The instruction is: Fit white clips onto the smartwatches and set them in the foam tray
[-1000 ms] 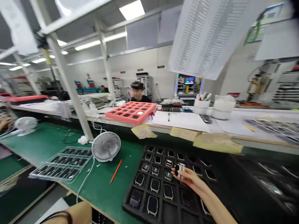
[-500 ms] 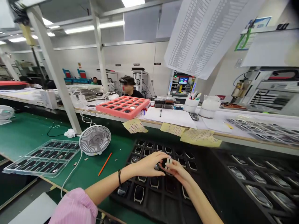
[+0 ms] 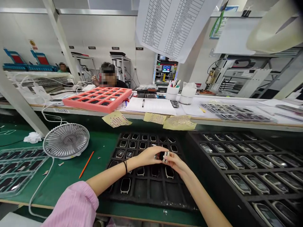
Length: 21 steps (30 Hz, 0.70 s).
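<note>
Above the black foam tray (image 3: 158, 200) of watch cases, both hands meet around a small watch case (image 3: 162, 155), dark with a pale edge. My left hand (image 3: 151, 155) curls over it from the left, fingers bent round its far side. From the right, my right hand (image 3: 175, 162) pinches the case's pale edge between thumb and fingers. The fingers hide much of the case. Beneath the hands, several watches with dark faces, such as one watch (image 3: 125, 185), sit in the tray's compartments; some front compartments hold none.
A second black tray (image 3: 201, 164) of watches stands at the right. To the left are an orange stick (image 3: 86, 164), a white fan (image 3: 66, 140) and a clear tray (image 3: 22, 168). A pink tray (image 3: 94, 105) and a person (image 3: 119, 83) are beyond the shelf edge.
The view has turned to the right, so the fan, pink tray and papers appear further left. Both hands stay together at the watch case, over the black tray.
</note>
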### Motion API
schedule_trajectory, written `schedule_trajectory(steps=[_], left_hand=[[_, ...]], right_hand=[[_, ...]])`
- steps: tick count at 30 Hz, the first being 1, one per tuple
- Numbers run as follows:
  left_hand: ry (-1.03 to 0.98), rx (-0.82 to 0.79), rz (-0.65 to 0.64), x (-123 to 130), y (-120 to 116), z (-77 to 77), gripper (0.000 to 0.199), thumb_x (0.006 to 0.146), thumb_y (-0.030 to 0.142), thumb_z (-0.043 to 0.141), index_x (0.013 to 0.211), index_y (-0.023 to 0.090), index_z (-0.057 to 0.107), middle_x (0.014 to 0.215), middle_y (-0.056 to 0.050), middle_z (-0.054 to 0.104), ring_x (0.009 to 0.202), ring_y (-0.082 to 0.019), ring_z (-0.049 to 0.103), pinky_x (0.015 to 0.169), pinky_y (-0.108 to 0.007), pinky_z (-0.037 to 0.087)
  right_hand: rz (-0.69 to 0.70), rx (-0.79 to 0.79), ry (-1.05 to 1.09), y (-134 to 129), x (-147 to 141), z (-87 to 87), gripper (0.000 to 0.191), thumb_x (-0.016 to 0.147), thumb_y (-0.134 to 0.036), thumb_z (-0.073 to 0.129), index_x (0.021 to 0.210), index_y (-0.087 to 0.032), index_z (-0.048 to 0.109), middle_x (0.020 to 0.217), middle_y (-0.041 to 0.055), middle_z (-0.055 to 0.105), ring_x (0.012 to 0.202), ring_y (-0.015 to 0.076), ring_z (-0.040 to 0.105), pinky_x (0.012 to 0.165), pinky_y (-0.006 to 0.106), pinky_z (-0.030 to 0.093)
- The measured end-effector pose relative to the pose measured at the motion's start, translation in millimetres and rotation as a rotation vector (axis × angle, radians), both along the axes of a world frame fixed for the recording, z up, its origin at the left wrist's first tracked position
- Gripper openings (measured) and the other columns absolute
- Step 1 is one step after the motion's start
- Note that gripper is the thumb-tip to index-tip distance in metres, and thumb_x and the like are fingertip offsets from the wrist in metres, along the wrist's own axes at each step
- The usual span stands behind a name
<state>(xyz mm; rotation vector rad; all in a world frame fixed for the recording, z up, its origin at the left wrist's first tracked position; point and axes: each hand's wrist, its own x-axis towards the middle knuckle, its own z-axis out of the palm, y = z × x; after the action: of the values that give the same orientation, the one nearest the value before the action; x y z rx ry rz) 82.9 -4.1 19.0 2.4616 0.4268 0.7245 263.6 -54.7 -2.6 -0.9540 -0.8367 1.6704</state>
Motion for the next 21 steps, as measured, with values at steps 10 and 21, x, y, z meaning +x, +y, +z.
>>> schedule_trajectory(steps=[10, 21], left_hand=[[-0.042, -0.009, -0.067, 32.1, 2.9, -8.5, 0.055, 0.077, 0.017, 0.065, 0.13, 0.023, 0.05, 0.127, -0.007, 0.06, 0.115, -0.021, 0.056, 0.098, -0.032, 0.043], [0.276, 0.18, 0.146, 40.9, 7.9, -34.5, 0.049, 0.087, 0.042, 0.059, 0.131, 0.023, 0.05, 0.127, -0.01, 0.06, 0.116, -0.027, 0.053, 0.096, -0.042, 0.04]], right_hand=[[-0.046, 0.021, -0.045, -10.2, 31.6, -7.2, 0.037, 0.054, -0.03, 0.087, 0.082, -0.016, 0.069, 0.079, 0.0039, 0.072, 0.074, 0.0194, 0.07, 0.076, 0.033, 0.058], [-0.429, 0.289, -0.842, 2.7, 62.8, -39.1, 0.055, 0.079, -0.067, 0.045, 0.086, -0.017, 0.068, 0.08, 0.0112, 0.072, 0.08, 0.0296, 0.068, 0.078, 0.044, 0.052]])
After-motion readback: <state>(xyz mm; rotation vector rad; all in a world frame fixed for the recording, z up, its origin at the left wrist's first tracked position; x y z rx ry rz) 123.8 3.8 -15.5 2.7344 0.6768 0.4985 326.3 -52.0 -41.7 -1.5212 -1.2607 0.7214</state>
